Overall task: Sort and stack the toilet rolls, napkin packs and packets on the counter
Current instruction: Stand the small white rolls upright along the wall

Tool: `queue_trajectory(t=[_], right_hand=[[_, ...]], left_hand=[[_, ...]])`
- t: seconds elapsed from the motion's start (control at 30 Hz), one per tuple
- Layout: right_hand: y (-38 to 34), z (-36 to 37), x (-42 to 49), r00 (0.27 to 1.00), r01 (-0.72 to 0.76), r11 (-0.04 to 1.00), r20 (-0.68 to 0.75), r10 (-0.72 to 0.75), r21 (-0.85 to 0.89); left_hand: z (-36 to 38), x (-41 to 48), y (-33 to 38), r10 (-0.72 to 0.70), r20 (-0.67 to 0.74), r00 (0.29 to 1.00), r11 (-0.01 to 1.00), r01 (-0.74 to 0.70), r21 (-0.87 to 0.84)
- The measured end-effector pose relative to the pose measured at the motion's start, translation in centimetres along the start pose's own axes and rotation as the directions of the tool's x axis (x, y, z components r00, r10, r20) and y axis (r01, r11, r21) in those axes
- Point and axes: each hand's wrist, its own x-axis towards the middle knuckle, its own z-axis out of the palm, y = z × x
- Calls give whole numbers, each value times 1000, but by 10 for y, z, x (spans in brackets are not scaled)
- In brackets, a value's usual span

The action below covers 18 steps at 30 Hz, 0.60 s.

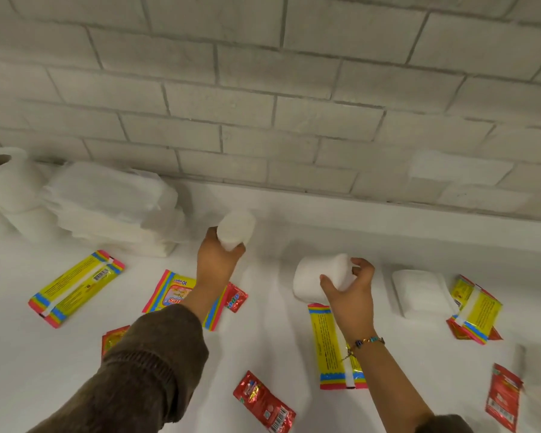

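My left hand (217, 260) grips a white toilet roll (236, 228) and holds it up above the counter, near the back. My right hand (352, 289) curls its fingers and thumb round a second toilet roll (317, 278) lying on its side on the white counter (263, 339). At the far left, toilet rolls (10, 182) stand stacked beside a pile of white napkin packs (113, 207). Another napkin pack (419, 292) lies to the right. Several yellow wipe packets (75, 287) and red sachets (263, 401) lie scattered over the counter.
A white brick wall (263, 104) rises right behind the counter. A yellow packet (334, 348) lies under my right forearm and another (475, 307) at the far right on a red sachet. A red sachet (503, 398) lies near the right edge.
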Motion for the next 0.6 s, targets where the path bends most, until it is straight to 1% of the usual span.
queue_trajectory(t=[0.1,0.23,0.33,0.43,0.5,0.6], right_hand=[[-1,2,3,1000,5,999,8,-5,-43],[-9,9,8,999,30,991,38,-25,-127],[-21,21,16,996,78,976,65,-66,-205],[-35,37,30,989,125,940,114,-93,-318],[-43,51,41,982,153,915,161,-98,-374],[-53,77,54,963,213,872,246,-111,-441]], left_hand=[[1,23,-4,-87,-68,994,996,86,-26],[5,35,-16,-192,-59,980,980,188,-68],[7,32,-22,-190,-10,982,980,189,-56],[4,28,-24,-190,41,981,979,192,-64],[-1,24,-23,-200,47,979,977,203,-64],[-11,10,-22,-196,18,981,979,196,-50]])
